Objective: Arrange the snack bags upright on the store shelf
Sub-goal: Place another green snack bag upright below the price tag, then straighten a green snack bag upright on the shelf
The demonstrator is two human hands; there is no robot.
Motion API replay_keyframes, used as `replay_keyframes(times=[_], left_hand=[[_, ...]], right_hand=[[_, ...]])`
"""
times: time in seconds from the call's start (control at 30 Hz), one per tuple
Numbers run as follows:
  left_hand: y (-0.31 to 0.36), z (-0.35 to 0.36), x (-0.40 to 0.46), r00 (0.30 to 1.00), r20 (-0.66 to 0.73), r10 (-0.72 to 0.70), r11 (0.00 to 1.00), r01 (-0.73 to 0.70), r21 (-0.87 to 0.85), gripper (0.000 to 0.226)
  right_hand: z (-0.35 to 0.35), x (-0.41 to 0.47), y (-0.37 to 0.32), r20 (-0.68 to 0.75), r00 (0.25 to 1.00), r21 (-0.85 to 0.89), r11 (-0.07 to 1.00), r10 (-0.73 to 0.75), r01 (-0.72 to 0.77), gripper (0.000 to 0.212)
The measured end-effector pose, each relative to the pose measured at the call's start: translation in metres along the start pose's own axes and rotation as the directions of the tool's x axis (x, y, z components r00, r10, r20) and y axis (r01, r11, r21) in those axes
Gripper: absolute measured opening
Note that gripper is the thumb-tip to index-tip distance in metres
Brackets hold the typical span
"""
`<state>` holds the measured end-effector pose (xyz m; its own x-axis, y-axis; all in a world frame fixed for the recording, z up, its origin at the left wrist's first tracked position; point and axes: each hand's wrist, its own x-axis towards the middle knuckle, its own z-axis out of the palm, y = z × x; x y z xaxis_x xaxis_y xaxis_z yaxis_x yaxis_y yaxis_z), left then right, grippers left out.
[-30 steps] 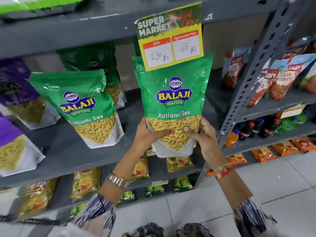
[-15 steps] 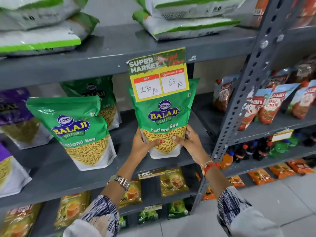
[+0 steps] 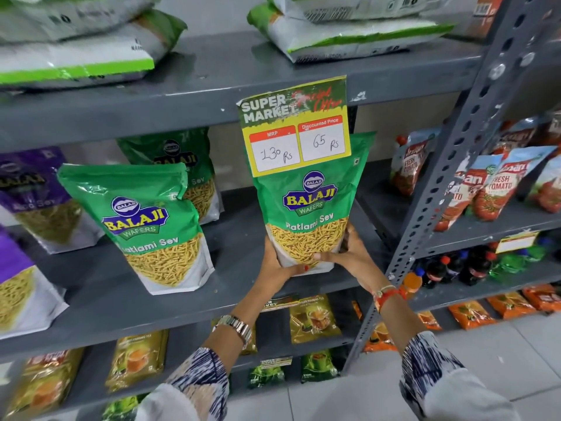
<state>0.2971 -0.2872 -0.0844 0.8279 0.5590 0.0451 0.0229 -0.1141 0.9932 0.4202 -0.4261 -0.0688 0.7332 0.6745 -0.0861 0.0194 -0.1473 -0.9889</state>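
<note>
A green Balaji Ratlami Sev bag (image 3: 309, 205) stands upright on the grey middle shelf (image 3: 236, 268), right of centre, its top behind a hanging price card (image 3: 296, 126). My left hand (image 3: 277, 268) grips its lower left corner and my right hand (image 3: 349, 253) grips its lower right side. A second green Ratlami Sev bag (image 3: 145, 226) stands tilted to the left. Behind that one, a third green bag (image 3: 182, 165) stands at the back of the shelf.
Purple sev bags (image 3: 33, 192) stand at the far left. White-and-green sacks (image 3: 349, 28) lie on the shelf above. A perforated steel post (image 3: 449, 171) borders the bay on the right, with tomato ketchup pouches (image 3: 498, 186) beyond. Tea packets (image 3: 312, 317) fill the lower shelves.
Both hands have carried the green bag forward and down onto the middle shelf, under the price card. My view has tilted up, showing the sacks on the shelf above.
</note>
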Motion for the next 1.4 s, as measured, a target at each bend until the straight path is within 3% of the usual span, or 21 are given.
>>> replay_keyframes(times=[0.23,0.3,0.37,0.43,0.5,0.57,0.63,0.77,0.83,0.9,0.97,1.07,1.23,1.4], left_hand=[[-0.001,-0.003,-0.001,0.999,0.032,-0.008,1.000,0.007,0.031,0.100],[0.002,-0.006,-0.010,1.000,0.019,0.024,0.998,-0.025,0.056,0.101],[0.004,-0.013,-0.027,0.991,-0.103,0.086,0.990,-0.073,0.120,0.093],[0.005,-0.024,-0.052,0.909,-0.353,0.222,0.970,-0.169,0.176,0.059],[0.008,-0.041,-0.078,0.731,-0.571,0.374,0.927,-0.283,0.245,0.029],[0.012,-0.069,-0.091,0.581,-0.679,0.449,0.894,-0.307,0.328,0.022],[0.008,-0.105,-0.092,0.541,-0.733,0.412,0.911,-0.268,0.314,0.028],[0.012,-0.174,-0.082,0.601,-0.778,0.186,0.979,-0.183,0.093,0.056],[0.013,-0.205,-0.069,0.643,-0.764,0.051,0.992,-0.123,-0.037,0.057],[0.008,-0.235,-0.054,0.723,-0.687,-0.076,0.986,-0.051,-0.162,0.055],[0.007,-0.246,-0.044,0.837,-0.515,-0.187,0.963,0.053,-0.263,0.058],[0.003,-0.245,-0.045,0.938,-0.325,-0.124,0.971,0.048,-0.232,0.084],[0.002,-0.232,-0.053,0.965,-0.249,-0.081,0.969,0.017,-0.247,0.095],[0.007,-0.218,-0.058,0.976,-0.215,-0.023,0.966,-0.034,-0.257,0.108]], right_hand=[[0.002,-0.003,0.005,-0.035,0.998,0.092,0.994,-0.050,0.053,0.103],[0.008,-0.017,0.004,-0.139,0.987,0.182,0.977,-0.081,0.106,0.098],[0.018,-0.039,0.003,-0.304,0.950,0.285,0.944,-0.073,0.164,0.087],[0.034,-0.063,0.007,-0.442,0.895,0.341,0.912,-0.059,0.228,0.074],[0.057,-0.080,0.011,-0.490,0.870,0.344,0.904,-0.059,0.255,0.064],[0.088,-0.087,0.012,-0.438,0.896,0.313,0.921,-0.077,0.232,0.054],[0.123,-0.087,0.008,-0.307,0.946,0.311,0.928,-0.105,0.204,0.048],[0.191,-0.064,-0.010,-0.010,0.991,0.275,0.953,-0.131,0.128,0.055],[0.216,-0.041,-0.016,0.077,0.992,0.239,0.968,-0.097,0.076,0.067],[0.236,-0.021,-0.022,0.106,0.992,0.182,0.982,-0.062,0.042,0.086],[0.250,-0.007,-0.025,0.115,0.993,0.177,0.984,-0.018,-0.003,0.107],[0.261,-0.002,-0.025,0.120,0.993,0.150,0.989,-0.009,-0.010,0.101],[0.255,-0.014,-0.019,0.082,0.995,0.169,0.985,-0.054,0.040,0.081],[0.247,-0.024,-0.016,0.040,0.997,0.163,0.985,-0.059,0.052,0.080]])
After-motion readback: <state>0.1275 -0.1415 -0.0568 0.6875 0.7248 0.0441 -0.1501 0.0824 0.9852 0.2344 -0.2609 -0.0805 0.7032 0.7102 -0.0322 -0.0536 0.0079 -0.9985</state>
